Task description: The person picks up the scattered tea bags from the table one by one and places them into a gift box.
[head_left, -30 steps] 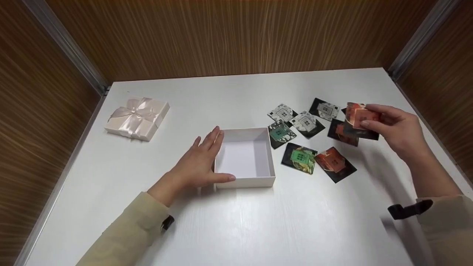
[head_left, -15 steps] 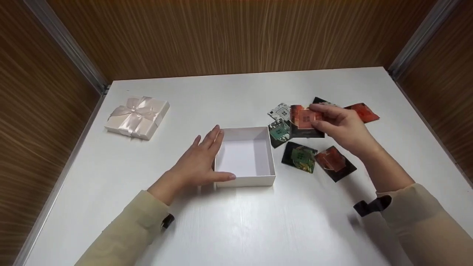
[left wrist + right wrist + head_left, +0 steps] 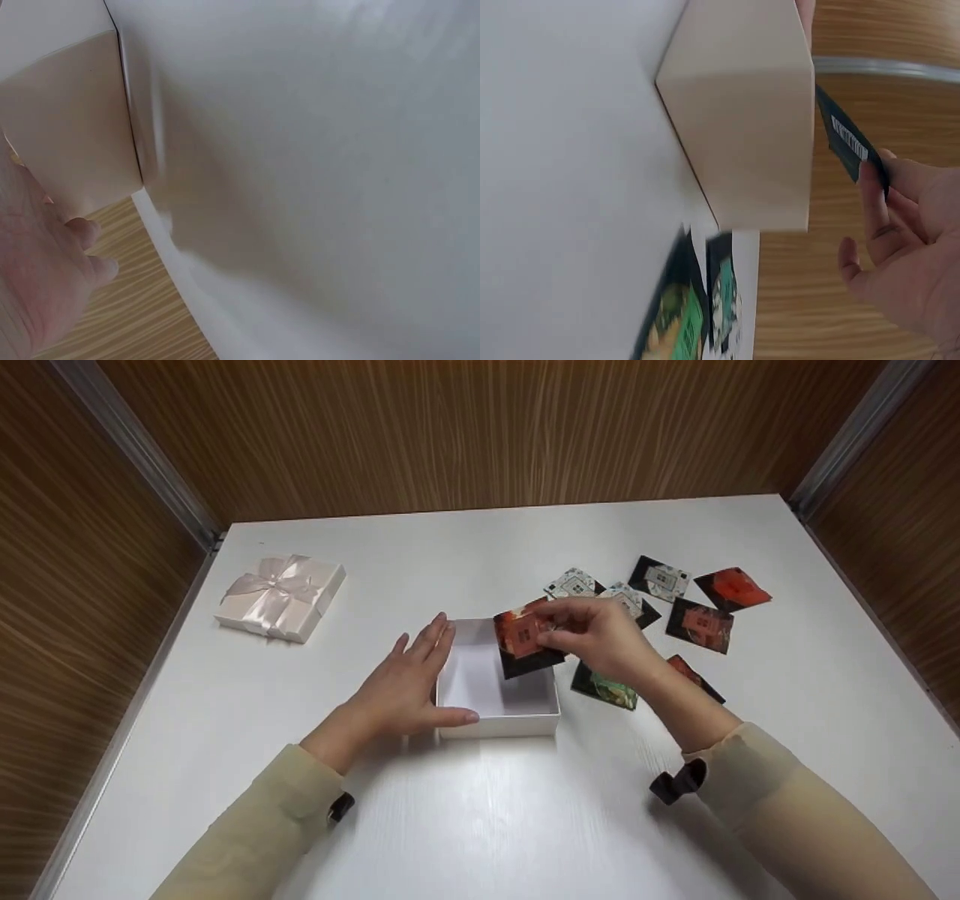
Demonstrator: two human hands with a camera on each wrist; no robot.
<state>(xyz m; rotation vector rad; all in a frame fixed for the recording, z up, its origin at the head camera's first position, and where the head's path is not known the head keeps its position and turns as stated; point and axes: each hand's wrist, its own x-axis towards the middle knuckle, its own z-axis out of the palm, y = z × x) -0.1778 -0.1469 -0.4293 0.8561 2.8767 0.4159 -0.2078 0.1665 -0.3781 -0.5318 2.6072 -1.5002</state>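
A flat square packet [image 3: 517, 641], red-orange over black, is pinched between the thumb and fingers of my right hand [image 3: 607, 637]. It is held tilted over the right part of an open white box [image 3: 499, 726]. From the right wrist view, the dark back of the packet [image 3: 845, 139] shows a white barcode label beside the box wall [image 3: 739, 150]. My left hand [image 3: 401, 690] lies along the box's left side, fingers straight and thumb over the front rim. The left wrist view shows this hand [image 3: 45, 262] against the outer wall of the box [image 3: 71, 127].
Several similar packets lie right of the box: grey-white ones [image 3: 660, 579], red ones [image 3: 701, 624] and a green one [image 3: 611, 690], partly behind my right arm. A pale pink lid with a satin bow [image 3: 277, 592] sits at the left. Wood-grain panels [image 3: 480, 435] enclose the table.
My right hand has carried the red-orange packet leftward from the far right, past the other packets, to above the box. The left hand has stayed at the box's side.
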